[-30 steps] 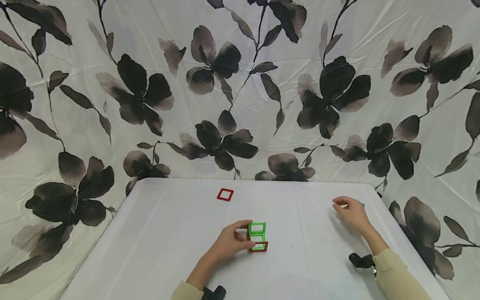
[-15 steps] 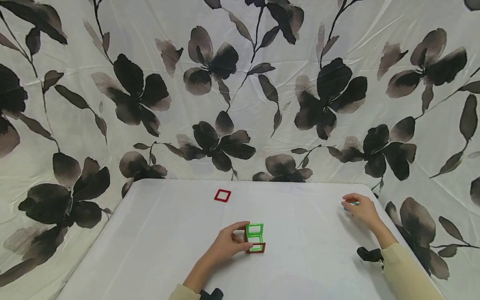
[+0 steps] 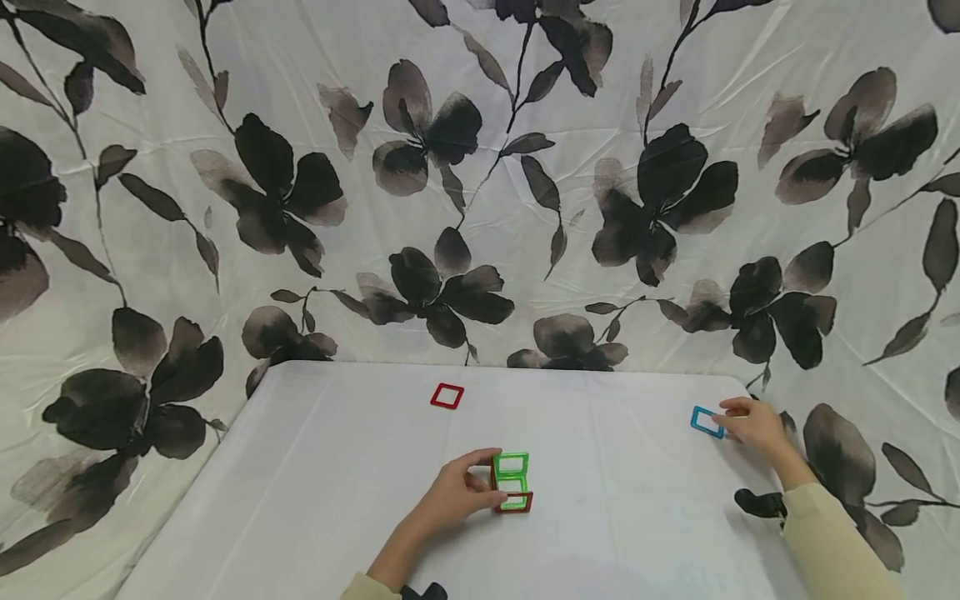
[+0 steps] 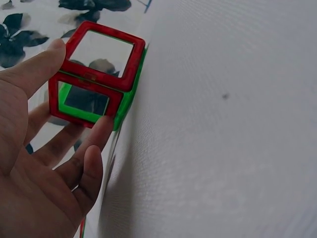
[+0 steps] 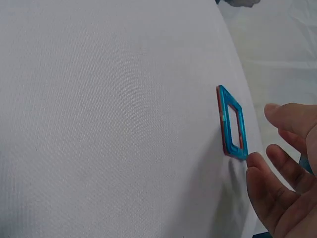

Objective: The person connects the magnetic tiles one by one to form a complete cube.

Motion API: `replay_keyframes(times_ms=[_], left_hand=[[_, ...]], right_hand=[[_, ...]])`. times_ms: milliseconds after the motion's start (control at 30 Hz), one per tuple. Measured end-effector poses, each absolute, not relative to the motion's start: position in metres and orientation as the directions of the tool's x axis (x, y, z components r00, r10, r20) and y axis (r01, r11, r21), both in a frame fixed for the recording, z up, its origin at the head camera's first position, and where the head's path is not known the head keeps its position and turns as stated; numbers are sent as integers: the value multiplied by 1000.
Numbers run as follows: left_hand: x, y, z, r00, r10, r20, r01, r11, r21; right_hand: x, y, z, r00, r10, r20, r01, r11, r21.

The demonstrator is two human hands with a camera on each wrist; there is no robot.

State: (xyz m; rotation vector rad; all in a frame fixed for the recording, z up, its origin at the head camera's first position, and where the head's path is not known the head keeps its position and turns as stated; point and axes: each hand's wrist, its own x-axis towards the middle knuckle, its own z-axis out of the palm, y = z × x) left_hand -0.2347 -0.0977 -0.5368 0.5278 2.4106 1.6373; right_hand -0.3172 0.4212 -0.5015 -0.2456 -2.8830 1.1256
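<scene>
In the head view, my left hand [image 3: 450, 493] grips a small structure of magnetic tiles by its left side, near the middle of the table. Green open-frame tiles [image 3: 512, 474] show at its back and base, with red frame tiles [image 4: 94, 78] joined to them. In the left wrist view the thumb rests at the red edge and fingertips lie below. Over at the right table edge, my right hand [image 3: 759, 429] is beside a blue square frame tile [image 5: 226, 126], its thumb apart from it and a fingertip close to its lower corner. A reddish edge shows along the blue tile.
A single red frame tile [image 3: 435, 395] lies at the back of the white table [image 3: 600, 467], left of centre. Behind the table hangs a floral cloth [image 3: 525, 208]. The table's right edge [image 5: 237, 62] runs close by the blue tile.
The right hand has moved rightward towards the table edge, and its fingers have loosened from the blue tile, which is now in plain sight. The left hand keeps holding the structure in place.
</scene>
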Motion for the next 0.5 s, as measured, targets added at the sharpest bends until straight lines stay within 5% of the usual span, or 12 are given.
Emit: replay_keyframes(times_ms=[500], left_hand=[[-234, -99, -536, -922, 386, 44, 185, 338, 923]], right_hand=[[-323, 440, -522, -969, 195, -149, 240, 634, -735]])
